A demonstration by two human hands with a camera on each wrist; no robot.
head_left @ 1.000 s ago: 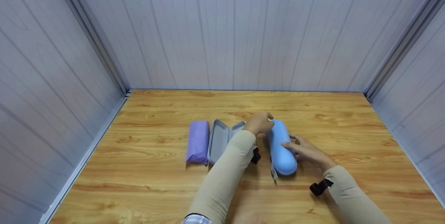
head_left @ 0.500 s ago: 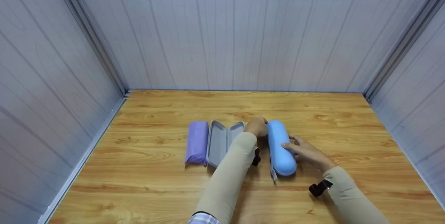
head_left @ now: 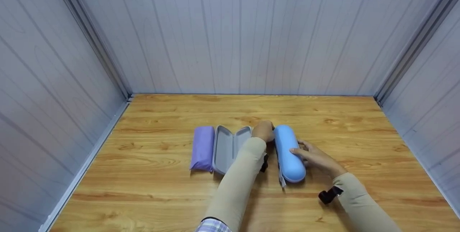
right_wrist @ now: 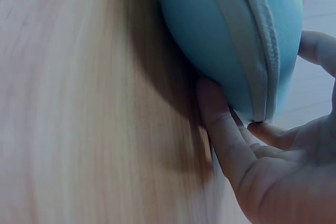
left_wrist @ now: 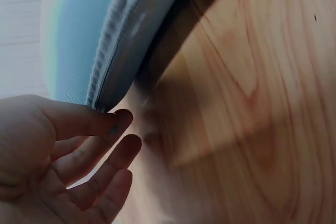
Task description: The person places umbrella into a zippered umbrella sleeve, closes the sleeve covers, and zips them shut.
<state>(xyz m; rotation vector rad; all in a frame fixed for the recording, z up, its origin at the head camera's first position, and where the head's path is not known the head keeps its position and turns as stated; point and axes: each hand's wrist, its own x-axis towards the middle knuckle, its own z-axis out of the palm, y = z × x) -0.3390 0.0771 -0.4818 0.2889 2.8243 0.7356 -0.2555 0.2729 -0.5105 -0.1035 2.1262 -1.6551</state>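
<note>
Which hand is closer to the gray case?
Left. The left hand is just to the right of the gray case, by the far end of the blue case. The right hand is farther off, holding the blue case's right side.

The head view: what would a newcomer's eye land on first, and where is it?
The bright blue case stands out first, just right of centre on the wooden table, with the person's left grip at its far end and right grip on its right side. Left of it, a grey case lies open, partly hidden by the left sleeve, beside a purple packet.
</note>
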